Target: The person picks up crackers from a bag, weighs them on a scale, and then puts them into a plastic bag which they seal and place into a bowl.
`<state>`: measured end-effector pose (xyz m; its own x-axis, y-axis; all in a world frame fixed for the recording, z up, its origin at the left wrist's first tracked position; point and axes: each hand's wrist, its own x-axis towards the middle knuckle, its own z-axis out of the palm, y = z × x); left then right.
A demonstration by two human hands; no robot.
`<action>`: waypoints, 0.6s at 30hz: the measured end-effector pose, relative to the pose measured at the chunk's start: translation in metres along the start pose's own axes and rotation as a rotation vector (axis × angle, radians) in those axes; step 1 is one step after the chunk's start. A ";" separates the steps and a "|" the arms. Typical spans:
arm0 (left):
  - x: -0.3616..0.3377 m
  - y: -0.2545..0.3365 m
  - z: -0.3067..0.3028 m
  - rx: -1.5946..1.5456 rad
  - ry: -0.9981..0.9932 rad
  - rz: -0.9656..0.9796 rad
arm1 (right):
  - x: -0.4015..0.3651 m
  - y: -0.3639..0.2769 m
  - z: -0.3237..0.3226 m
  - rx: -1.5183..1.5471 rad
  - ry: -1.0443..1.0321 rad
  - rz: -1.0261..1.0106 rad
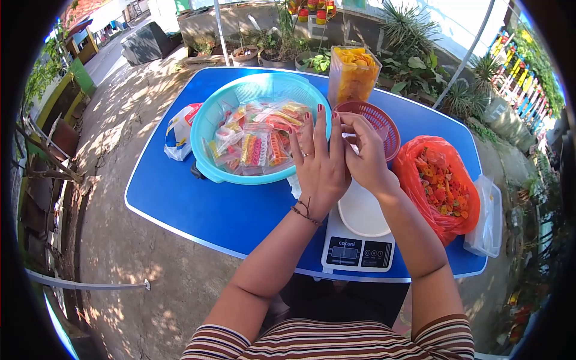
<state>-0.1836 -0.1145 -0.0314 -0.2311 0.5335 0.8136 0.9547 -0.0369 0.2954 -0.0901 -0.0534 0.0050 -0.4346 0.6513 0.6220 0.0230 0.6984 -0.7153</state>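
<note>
My left hand (321, 162) is raised over the middle of the table, back of the hand up, fingers stretched and apart. Touching its side near the index finger is my right hand (367, 153), fingers bent together; whatever they may hold is hidden. Below the hands, a white round plate (363, 213) rests on a digital kitchen scale (359, 253). Left of them stands a turquoise basket (210, 165) holding several clear packets (255, 147) of colourful pieces. A red basket (393, 138) is behind my right hand. An open red plastic bag (414, 204) of small orange and red pieces lies to the right.
The blue table (180, 207) has a white edge. At its back stands a clear container (354, 75) of yellow pieces. A white, blue and red package (178, 141) lies at the left, and a clear plastic box (487, 222) at the right edge. Potted plants (278, 59) stand beyond.
</note>
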 end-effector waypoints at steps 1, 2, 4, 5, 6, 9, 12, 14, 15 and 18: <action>-0.001 0.001 -0.001 -0.014 -0.005 0.027 | -0.006 -0.005 -0.007 -0.077 -0.013 -0.046; -0.003 0.001 -0.002 -0.036 -0.011 0.057 | -0.012 -0.008 -0.016 -0.159 -0.022 -0.088; -0.003 0.010 -0.007 -0.085 -0.032 0.106 | -0.030 -0.006 -0.034 -0.292 -0.001 -0.107; -0.004 0.013 -0.008 -0.105 -0.056 0.135 | -0.039 -0.004 -0.044 -0.377 -0.014 -0.140; -0.006 0.014 -0.008 -0.122 -0.080 0.166 | -0.047 -0.004 -0.055 -0.460 -0.028 -0.171; -0.009 0.023 -0.012 -0.195 -0.142 0.247 | -0.070 -0.009 -0.081 -0.611 -0.016 -0.199; -0.012 0.031 -0.013 -0.275 -0.210 0.330 | -0.084 -0.014 -0.115 -0.661 0.021 -0.219; -0.012 0.042 -0.015 -0.309 -0.274 0.366 | -0.092 -0.008 -0.145 -0.717 0.064 -0.191; -0.012 0.049 -0.013 -0.351 -0.318 0.385 | -0.095 -0.005 -0.162 -0.743 0.080 -0.177; -0.011 0.074 -0.013 -0.447 -0.474 0.417 | -0.105 0.020 -0.215 -0.654 0.185 0.080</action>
<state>-0.1130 -0.1341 -0.0125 0.3318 0.7014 0.6308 0.7555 -0.5980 0.2676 0.1493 -0.0441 -0.0055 -0.2491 0.7080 0.6608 0.6132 0.6434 -0.4583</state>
